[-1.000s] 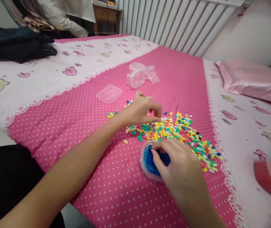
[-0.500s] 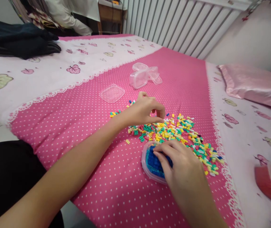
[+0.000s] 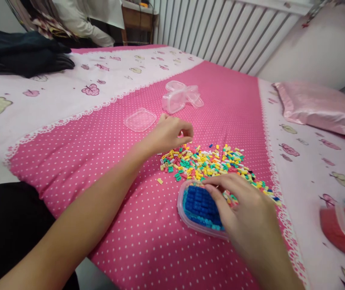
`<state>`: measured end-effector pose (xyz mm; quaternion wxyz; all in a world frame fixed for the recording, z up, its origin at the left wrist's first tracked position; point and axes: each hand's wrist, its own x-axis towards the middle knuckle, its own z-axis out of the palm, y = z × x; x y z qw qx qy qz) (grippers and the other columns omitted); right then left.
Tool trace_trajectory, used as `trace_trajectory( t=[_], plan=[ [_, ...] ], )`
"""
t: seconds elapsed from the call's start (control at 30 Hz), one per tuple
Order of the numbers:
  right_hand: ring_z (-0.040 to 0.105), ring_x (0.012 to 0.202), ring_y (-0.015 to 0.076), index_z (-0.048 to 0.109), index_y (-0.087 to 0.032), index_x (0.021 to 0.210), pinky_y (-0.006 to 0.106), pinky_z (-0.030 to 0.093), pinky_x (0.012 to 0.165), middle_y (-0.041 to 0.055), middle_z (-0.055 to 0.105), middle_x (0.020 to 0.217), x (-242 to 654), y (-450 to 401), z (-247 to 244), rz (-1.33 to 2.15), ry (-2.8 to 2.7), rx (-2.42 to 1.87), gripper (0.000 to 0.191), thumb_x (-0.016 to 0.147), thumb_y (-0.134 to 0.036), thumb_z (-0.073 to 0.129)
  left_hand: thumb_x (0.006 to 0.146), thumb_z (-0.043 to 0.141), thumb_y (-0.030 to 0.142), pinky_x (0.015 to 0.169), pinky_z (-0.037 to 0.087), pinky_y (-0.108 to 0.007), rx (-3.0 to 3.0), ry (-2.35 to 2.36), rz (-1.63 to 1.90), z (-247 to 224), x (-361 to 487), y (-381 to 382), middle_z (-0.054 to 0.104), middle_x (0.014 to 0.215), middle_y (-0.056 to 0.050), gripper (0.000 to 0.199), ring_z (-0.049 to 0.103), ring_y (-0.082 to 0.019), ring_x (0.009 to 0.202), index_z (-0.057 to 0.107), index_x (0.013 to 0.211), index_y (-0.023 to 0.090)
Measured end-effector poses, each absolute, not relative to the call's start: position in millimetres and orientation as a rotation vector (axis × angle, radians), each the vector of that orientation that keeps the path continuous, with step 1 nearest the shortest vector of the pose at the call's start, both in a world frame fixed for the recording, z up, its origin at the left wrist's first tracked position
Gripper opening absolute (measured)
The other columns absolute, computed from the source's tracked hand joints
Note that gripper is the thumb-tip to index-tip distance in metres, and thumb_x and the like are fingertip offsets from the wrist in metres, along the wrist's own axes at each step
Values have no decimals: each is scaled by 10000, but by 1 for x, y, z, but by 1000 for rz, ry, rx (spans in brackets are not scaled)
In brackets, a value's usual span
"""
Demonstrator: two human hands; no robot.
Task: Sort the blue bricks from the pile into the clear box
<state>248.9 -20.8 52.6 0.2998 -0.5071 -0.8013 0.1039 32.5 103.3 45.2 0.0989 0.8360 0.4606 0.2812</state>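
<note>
Over the far left part of a loose pile of small coloured toy bricks (image 3: 202,163), my left hand (image 3: 172,133) is curled, with a small red brick (image 3: 181,133) showing inside its fingers. Nearer to me, a clear plastic container (image 3: 182,215) sits on the bedspread with tightly packed blue bricks (image 3: 201,205) in it. My right hand (image 3: 244,205) is at the container's far right rim, thumb and index finger pinched together. What lies between those fingertips, if anything, is too small to make out. The hand covers the container's right end.
A clear lid (image 3: 140,120) lies flat beyond my left hand, with stacked clear containers (image 3: 178,98) farther back. A container with red contents (image 3: 339,231) stands at the right edge. A pink pillow (image 3: 317,108) and dark clothing (image 3: 24,54) also lie on the bed (image 3: 106,129).
My left hand has moved left and away from me, off the middle of the brick pile. My right hand has slid right from over the blue bricks to the rim, uncovering more of them.
</note>
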Motion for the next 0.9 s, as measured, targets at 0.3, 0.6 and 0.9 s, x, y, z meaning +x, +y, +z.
trace_trajectory(
  t=[0.3, 0.6, 0.9],
  plan=[
    [705, 736, 216, 730, -263, 832, 320, 482, 645, 21, 755, 817, 293, 4, 60, 269, -1990, -1478, 192, 872, -377, 581, 836, 554, 159, 707, 436, -308, 2394, 1917, 448, 48, -1, 107, 767, 878, -36, 248, 678, -208, 798, 763, 951, 229],
    [668, 672, 196, 722, -234, 805, 335, 468, 659, 30, 725, 811, 290, 19, 40, 386, -1990, -1486, 185, 857, -334, 576, 834, 554, 160, 864, 399, -439, 2433, 2118, 265, 29, 4, 121, 732, 1045, -113, 274, 614, -313, 1025, 761, 1002, 225],
    [646, 663, 168, 735, -219, 852, 351, 490, 674, 69, 664, 962, 296, 21, 41, 318, -1930, -1464, 249, 899, -412, 584, 812, 631, 225, 923, 300, -482, 2476, 2099, 262, 33, 12, 121, 729, 1008, -93, 157, 559, -305, 1040, 769, 880, 257]
  ],
)
